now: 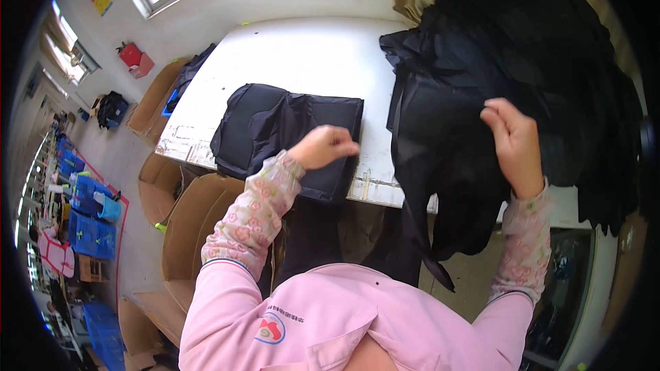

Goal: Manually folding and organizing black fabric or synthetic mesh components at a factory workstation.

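Note:
My left hand (324, 147) is closed, its fingertips pressed together above the right part of a flat black fabric piece (285, 130) with padded-looking panels. Anything small between those fingertips is hidden. Black fabric pieces (447, 137) are heaped on the right side of the table, and one hangs over the front edge with a narrow strip dangling. Over this heap is my right hand (517, 148), its fingers curled in with the thumb. Whether it pinches the dark cloth beneath cannot be made out. Flowered sleeve covers wrap both forearms.
The white table (309, 48) has a worn front edge and backs onto a wall with a window. Open cardboard boxes (199, 227) crowd its left side. A tall black fabric pile (522, 34) fills the far right. Blue crates (93, 227) stand farther left on the floor.

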The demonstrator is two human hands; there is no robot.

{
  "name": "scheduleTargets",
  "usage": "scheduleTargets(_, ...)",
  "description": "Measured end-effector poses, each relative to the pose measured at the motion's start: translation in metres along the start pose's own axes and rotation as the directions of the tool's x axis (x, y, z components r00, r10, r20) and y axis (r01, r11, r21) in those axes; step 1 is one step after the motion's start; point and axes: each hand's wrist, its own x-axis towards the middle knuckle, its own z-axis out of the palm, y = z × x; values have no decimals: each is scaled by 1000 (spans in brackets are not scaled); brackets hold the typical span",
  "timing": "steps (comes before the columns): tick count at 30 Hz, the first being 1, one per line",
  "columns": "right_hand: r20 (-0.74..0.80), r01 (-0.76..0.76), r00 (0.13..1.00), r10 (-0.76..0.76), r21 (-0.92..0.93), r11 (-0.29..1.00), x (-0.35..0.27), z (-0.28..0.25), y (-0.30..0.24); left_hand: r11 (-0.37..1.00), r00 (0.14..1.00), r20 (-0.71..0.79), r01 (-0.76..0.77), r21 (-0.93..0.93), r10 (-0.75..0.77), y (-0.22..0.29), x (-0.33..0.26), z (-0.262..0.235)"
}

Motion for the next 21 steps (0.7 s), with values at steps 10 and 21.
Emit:
scheduleTargets(10,-233,-58,962,145,344,937,60,-3,6,913,992,-7,-117,-391,124,34,-58,194)
scheduleTargets(21,20,-234,963,270,562,794,30,58,25,-565,1000,1,-3,-825,-7,50,12,125)
